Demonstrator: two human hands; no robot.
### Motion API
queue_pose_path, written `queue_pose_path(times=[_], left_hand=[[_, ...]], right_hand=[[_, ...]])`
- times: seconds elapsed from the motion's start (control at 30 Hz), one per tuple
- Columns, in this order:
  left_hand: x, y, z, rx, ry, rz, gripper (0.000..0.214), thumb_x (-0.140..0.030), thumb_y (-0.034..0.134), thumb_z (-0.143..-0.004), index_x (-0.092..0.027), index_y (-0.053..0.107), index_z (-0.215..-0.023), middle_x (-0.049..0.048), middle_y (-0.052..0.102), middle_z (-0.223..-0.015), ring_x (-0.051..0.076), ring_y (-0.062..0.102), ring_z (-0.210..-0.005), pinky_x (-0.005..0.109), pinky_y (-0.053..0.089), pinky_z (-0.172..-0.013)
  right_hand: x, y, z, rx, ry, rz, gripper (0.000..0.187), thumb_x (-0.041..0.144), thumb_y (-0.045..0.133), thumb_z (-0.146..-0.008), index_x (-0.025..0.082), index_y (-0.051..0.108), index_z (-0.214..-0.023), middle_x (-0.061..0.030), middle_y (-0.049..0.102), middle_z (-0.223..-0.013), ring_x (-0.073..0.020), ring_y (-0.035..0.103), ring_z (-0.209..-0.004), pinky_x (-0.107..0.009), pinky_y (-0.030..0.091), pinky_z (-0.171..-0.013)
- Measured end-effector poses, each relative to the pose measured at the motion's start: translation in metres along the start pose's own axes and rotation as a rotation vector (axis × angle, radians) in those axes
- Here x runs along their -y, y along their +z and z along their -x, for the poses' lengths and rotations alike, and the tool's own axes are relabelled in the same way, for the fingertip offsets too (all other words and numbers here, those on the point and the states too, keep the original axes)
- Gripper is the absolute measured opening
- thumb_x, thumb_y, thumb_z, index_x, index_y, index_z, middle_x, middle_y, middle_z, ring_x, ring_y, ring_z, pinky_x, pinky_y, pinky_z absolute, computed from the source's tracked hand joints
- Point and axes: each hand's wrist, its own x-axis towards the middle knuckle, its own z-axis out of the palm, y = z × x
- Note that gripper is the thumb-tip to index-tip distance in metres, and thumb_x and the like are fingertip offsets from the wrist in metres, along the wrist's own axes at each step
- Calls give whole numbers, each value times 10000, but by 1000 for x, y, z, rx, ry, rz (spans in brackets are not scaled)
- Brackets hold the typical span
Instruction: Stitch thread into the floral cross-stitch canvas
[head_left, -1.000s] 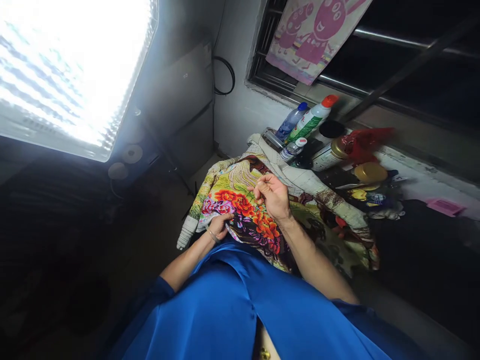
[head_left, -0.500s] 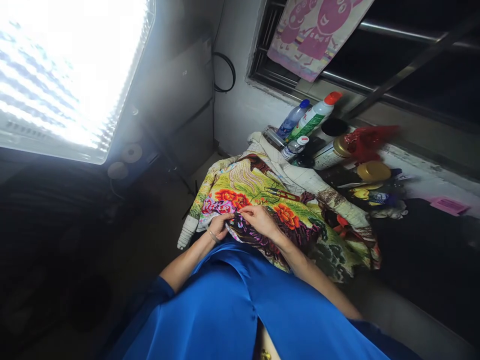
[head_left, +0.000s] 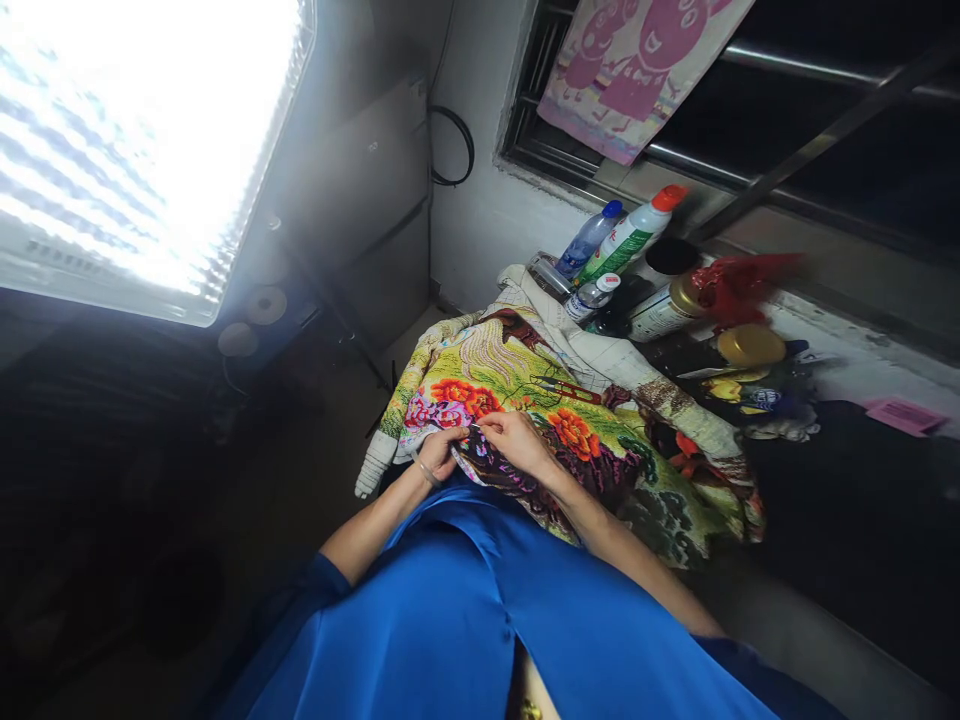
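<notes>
A colourful embroidered cloth [head_left: 487, 350] with red, orange and pink flowers spreads in front of my lap. My left hand [head_left: 437, 452], a bracelet on its wrist, is closed on the cloth's near edge, thumb on top. Right beside it, my right hand [head_left: 516, 440] pinches a tiny pale sliver that looks like a needle [head_left: 475, 427], close to the left thumb and over the dark part of the pattern. The fingertips hide most of it. Red-handled thread snips [head_left: 576, 391] lie on the cloth beyond my right hand.
Rolled cloth ends [head_left: 645, 385] border the embroidery. Behind it stand a blue-capped bottle [head_left: 589, 240], an orange-capped bottle [head_left: 626, 240], a small clear bottle [head_left: 592, 297] and a gold-lidded jar [head_left: 750, 346]. A bright lamp [head_left: 135, 150] hangs at upper left; a barred window is at upper right.
The whole view has shifted very slightly. Both hands stay at the same spot on the cloth, with no clear change in their grip.
</notes>
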Motion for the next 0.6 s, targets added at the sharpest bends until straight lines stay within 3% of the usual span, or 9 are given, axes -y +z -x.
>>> queue_pose_path(times=[0.17,0.33,0.6], left_hand=[[1,-1,0,-8,27,7,180,-74,745,-505,-137,578,-530,58,658,-596,229,658,-807,356,485,-837],[1,5,4,-39,29,34,182,-92,751,-505,-147,581,-537,53,666,-600,232,661,-815,360,479,-851],[-2,10,5,-32,5,83,153,-84,722,-536,-146,591,-584,59,681,-649,241,659,-841,355,491,-830]], right_hand=[[7,-1,-1,1,-47,175,269,122,481,-744,182,743,-742,-48,706,-666,-155,609,-620,-243,407,-624],[10,1,-4,13,-49,233,258,112,474,-737,172,720,-687,-60,689,-635,-158,602,-611,-248,399,-625],[-5,8,-3,-47,-26,-71,195,146,508,-736,182,699,-727,-11,662,-582,-140,575,-528,-240,422,-561]])
